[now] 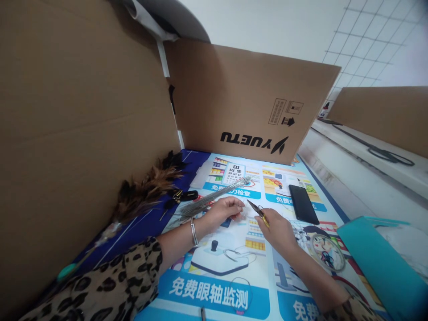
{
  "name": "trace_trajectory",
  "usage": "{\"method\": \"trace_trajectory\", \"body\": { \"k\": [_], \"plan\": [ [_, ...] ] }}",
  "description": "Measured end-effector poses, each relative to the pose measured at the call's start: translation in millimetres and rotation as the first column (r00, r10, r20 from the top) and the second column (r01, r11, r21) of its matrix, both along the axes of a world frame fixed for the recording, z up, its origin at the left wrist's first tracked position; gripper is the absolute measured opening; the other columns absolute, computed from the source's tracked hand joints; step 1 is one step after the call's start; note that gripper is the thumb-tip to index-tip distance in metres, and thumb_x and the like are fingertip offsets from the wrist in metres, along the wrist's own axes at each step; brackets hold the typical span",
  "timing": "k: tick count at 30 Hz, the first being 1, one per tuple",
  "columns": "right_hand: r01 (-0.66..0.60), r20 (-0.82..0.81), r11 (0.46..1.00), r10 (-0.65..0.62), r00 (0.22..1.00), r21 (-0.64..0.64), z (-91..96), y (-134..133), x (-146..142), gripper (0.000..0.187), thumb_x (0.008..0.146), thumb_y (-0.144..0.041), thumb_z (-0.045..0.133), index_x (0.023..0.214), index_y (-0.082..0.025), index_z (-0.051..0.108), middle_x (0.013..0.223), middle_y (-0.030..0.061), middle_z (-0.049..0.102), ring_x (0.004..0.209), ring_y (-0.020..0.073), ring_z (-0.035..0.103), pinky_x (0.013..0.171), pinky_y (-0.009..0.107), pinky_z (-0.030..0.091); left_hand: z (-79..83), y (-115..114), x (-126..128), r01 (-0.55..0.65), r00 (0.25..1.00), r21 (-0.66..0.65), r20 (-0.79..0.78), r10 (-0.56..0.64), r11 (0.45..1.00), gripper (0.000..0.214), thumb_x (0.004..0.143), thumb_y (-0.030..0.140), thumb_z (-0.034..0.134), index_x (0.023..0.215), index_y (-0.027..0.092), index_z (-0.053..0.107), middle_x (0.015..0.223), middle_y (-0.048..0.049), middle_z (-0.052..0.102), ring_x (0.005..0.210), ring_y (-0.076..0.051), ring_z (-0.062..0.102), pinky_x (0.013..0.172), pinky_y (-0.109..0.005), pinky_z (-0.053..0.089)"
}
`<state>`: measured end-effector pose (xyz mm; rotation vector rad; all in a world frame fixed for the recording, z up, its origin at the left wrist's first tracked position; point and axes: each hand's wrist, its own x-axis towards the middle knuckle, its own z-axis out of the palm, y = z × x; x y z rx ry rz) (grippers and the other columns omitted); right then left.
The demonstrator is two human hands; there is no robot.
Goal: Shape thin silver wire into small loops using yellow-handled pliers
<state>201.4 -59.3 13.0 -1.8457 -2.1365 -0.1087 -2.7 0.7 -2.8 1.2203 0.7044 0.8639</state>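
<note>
My right hand [276, 225] is wrapped round a pair of pliers [256, 207] with yellow grips, their dark, pointed jaws aimed up and left. My left hand [227, 210], a silver bangle on its wrist, is pinched just left of the jaws. Whatever lies between its fingertips is too fine and pale to make out. Jaws and left fingers are a small gap apart. Behind the left hand, a bundle of thin silvery wires [214, 197] slants across the printed table cover [214, 292]. A wire coil [327, 253] lies right of my right forearm.
A black phone [303, 204] lies at the right, near a teal box [384, 263]. At the left are a brown feather duster [143, 189] and a key fob [190, 195]. Cardboard panels [254, 98] wall the back and left. Scissors [389, 156] rest on the right ledge.
</note>
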Motion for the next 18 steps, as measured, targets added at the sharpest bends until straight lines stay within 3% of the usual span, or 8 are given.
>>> {"method": "trace_trajectory", "body": {
  "k": [18],
  "plan": [
    [-0.005, 0.005, 1.000, 0.005, 1.000, 0.017, -4.0, 1, 2, 0.027, 0.087, -0.041, 0.042, 0.100, -0.022, 0.056, 0.088, 0.0042, 0.062, 0.083, 0.0179, 0.059, 0.067, 0.025, 0.040, 10.6, -6, 0, 0.009, 1.000, 0.021, -0.015, -0.009, 1.000, 0.028, 0.076, 0.042, 0.059, 0.074, 0.014, 0.057, 0.068, -0.0042, 0.059, 0.059, -0.012, 0.055, 0.058, -0.023, 0.040]
  ]
}}
